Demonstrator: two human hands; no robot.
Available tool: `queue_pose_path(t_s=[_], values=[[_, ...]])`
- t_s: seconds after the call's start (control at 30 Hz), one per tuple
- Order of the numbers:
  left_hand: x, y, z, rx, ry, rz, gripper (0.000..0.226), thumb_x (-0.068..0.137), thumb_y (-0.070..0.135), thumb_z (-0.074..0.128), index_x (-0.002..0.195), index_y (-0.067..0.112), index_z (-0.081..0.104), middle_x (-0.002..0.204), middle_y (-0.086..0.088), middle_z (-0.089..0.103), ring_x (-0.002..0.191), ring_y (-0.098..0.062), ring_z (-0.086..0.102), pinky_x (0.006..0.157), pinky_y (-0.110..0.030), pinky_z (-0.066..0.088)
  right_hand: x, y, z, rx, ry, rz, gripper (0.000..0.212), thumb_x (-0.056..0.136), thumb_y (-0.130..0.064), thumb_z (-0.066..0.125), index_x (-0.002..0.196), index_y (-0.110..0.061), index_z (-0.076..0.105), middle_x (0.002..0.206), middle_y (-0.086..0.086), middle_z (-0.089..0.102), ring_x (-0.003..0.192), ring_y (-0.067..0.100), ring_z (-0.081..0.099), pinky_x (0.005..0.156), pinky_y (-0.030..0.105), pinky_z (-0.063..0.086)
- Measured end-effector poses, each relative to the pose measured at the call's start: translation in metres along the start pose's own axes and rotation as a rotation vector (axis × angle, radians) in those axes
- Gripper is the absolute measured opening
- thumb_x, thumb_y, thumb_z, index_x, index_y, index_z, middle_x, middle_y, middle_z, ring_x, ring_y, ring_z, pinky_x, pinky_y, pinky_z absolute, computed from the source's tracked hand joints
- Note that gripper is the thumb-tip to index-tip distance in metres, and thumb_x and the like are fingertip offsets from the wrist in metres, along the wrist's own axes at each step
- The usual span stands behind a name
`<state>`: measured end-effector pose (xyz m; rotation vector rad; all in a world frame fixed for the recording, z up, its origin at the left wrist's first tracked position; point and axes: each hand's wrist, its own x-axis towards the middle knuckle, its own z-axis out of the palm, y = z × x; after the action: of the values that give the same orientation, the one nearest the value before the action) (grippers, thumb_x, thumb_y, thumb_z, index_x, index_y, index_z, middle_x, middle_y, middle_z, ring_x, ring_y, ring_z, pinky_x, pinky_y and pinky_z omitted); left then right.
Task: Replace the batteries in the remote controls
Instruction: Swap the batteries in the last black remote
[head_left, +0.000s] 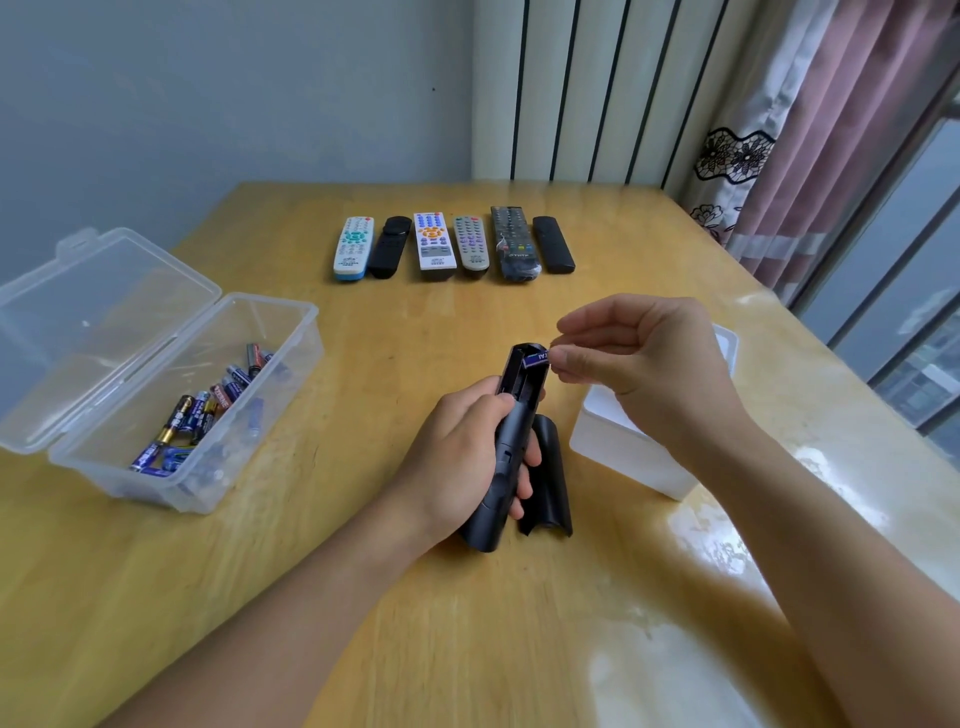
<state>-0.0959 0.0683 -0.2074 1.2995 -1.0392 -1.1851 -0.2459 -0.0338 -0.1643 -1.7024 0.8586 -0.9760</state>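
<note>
Black remote (511, 441) gripped in left hand (457, 457); right hand (634, 358) pinches its battery (536, 359).

Soft, even daylight enters from the window (893, 291) at the right, leaving bright glare patches on the glossy table (727, 545) along its right side. Shadows under the forearms are faint and diffuse. The wide-angle lens bends the table edges and the curtain (810, 130) outward. Focus is mostly sharp, slightly soft toward the corners
</note>
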Motion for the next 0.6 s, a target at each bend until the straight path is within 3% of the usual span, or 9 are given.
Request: queue_pose_path(t_s=[0.13,0.3,0.43,0.6], values=[[-0.0014,-0.0001,-0.0001,0.002,-0.017,0.013,0.035,0.106,0.021,0.032,0.117,-0.002,0.056,0.071,-0.009,0.062,0.056,-0.025,0.057,0.045,-0.033,0.050,-0.0045,-0.0011,0.0057,-0.047,0.052,-0.102,0.020,0.073,-0.005,0.086,0.090,-0.010,0.077,0.081,0.000,0.078,0.076,0.014,0.077,0.072,0.021,0.060],[-0.0019,0.0027,0.0008,-0.092,-0.032,0.007,0.035,0.108,0.019,0.031,0.120,-0.003,0.055,0.070,-0.010,0.062,0.053,-0.023,0.056,0.044,-0.032,0.050,-0.0043,-0.0026,0.0067,0.093,0.038,0.008,0.025,0.072,-0.007,0.086,0.095,-0.009,0.077,0.084,0.001,0.079,0.081,0.015,0.077,0.075,0.021,0.059],[-0.0028,0.0026,0.0014,-0.064,-0.043,0.042,0.034,0.108,0.018,0.030,0.119,-0.002,0.055,0.071,-0.011,0.061,0.054,-0.024,0.056,0.045,-0.032,0.050,-0.0064,-0.0040,0.0062,0.166,0.063,0.009,0.025,0.068,-0.008,0.088,0.089,-0.004,0.074,0.078,0.005,0.079,0.072,0.020,0.077,0.068,0.023,0.059],[-0.0027,0.0012,0.0012,-0.058,-0.071,0.053,0.034,0.109,0.020,0.030,0.119,0.002,0.057,0.072,-0.010,0.061,0.055,-0.024,0.057,0.045,-0.033,0.050,-0.0066,-0.0048,0.0103,-0.017,0.080,-0.126,0.016,0.070,-0.012,0.088,0.081,-0.015,0.077,0.073,-0.001,0.077,0.066,0.012,0.075,0.065,0.020,0.057]])
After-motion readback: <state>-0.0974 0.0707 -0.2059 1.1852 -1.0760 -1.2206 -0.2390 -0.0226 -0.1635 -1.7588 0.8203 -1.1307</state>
